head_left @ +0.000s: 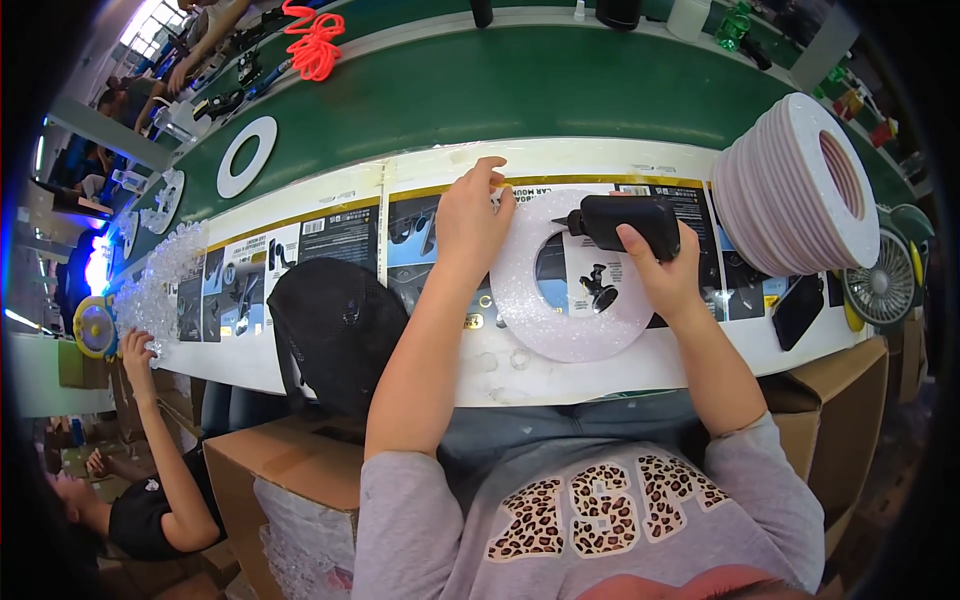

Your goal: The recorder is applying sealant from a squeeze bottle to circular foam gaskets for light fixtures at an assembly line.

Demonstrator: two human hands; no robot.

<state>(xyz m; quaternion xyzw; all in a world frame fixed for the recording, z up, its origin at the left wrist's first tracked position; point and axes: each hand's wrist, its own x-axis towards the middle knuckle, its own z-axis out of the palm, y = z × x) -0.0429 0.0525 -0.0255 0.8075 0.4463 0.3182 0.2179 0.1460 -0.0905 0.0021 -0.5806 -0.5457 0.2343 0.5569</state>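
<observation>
A flat white foam-like ring (520,305) lies on the printed sheets in front of me. My right hand (668,270) is wrapped round a black squeeze bottle (625,222), tilted on its side over the ring's upper right. Its thin pointed nozzle aims left, close above the ring's surface. My left hand (472,215) rests by the ring's upper left edge, fingers loosely bent and thumb apart. I make out nothing held in it, and whether it touches the ring I cannot tell.
A tall stack of white rings (775,190) stands at right, near a phone (798,312) and a small fan (885,280). Left are a black bag (335,325), clear plastic pieces (150,290) and a co-worker's hand (137,352). Another ring (228,170) lies farther back.
</observation>
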